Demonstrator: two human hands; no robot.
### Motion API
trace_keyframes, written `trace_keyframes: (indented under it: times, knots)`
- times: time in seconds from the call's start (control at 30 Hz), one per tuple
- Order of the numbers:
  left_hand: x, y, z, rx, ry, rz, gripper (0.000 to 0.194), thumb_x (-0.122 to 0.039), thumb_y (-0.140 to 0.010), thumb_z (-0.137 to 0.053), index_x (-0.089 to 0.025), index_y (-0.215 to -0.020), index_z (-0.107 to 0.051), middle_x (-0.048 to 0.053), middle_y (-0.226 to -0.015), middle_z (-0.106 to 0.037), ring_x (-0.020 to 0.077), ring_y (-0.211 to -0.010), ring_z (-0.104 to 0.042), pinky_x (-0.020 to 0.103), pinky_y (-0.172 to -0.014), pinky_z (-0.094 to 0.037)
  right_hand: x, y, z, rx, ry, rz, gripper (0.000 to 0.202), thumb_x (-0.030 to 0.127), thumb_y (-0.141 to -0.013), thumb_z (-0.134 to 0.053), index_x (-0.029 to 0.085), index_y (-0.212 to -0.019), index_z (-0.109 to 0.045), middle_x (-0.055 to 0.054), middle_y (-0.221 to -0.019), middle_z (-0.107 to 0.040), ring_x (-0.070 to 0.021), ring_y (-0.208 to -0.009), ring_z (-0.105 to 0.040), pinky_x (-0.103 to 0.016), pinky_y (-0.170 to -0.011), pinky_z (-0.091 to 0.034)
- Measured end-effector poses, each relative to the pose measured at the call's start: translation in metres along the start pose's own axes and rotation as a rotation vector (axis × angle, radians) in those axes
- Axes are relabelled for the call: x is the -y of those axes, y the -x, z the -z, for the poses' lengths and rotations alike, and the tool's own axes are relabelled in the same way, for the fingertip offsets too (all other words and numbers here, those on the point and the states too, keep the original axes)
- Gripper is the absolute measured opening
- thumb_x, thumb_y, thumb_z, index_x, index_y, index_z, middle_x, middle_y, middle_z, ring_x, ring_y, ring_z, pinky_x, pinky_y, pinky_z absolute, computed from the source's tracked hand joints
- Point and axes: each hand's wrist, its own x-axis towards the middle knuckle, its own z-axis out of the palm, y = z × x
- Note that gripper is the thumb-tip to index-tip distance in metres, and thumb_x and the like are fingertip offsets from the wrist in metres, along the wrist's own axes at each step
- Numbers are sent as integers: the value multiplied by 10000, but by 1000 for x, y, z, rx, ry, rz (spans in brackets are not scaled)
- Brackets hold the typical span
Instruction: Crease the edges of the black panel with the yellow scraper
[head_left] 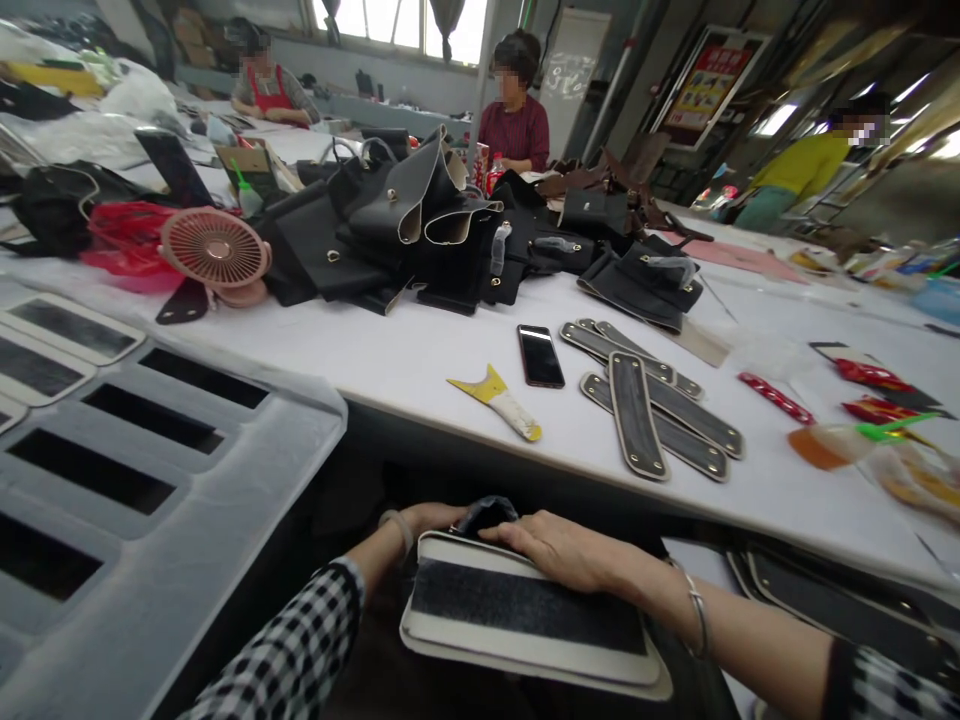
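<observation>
right hand [559, 550] flat on padded board stack [525, 620] below desk [420, 360] edge, left hand [431, 518] gripping its far end

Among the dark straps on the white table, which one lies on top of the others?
The upright strap nearest the phone: it runs almost straight toward the camera, crossing over the slanted ones.

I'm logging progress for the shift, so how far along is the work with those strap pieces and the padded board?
Looks done: several dark edged strap pieces lie fanned on the white table. In hand: the right hand presses flat on a stack of white boards with a dark strip, held below the table edge; the left hand grips its far end. Left: a pile of black leather parts sits farther back.
</observation>
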Motion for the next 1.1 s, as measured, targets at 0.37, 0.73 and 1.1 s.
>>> trace_keyframes:
  times: [0.37, 0.73, 1.1]
  knots:
    - [-4, -14, 11, -260, -273, 98, 314, -426, -931, -596, -115, -903, -629, 23, -871, -633, 167, -763, -623, 314, -692, -541, -1, -3, 2, 53, -23, -8, 558, 448, -1035, -176, 181, -1430, -466, -96, -1383, -538, -279, -1254, -519, -419, -1065, -393]
    - [14, -18, 9, -260, -367, 80, 280, -377, -918, -628, -104, -855, -626, 2, -826, -621, 169, -738, -623, 297, -665, -544, 5, -7, 3, 60, 105, -33, 538, 468, -1030, -199, 234, -1478, -384, -136, -1370, -543, -312, -1211, -543, -498, -1033, -410]
    - [22, -26, 14, -211, -336, -9, 278, -387, -922, -619, -111, -892, -631, 12, -863, -630, 179, -770, -627, 320, -702, -546, 13, -21, 2, 84, 24, -37, 547, 490, -1028, -212, 229, -1473, -394, -108, -1437, -480, -297, -1290, -472, -477, -1100, -348]
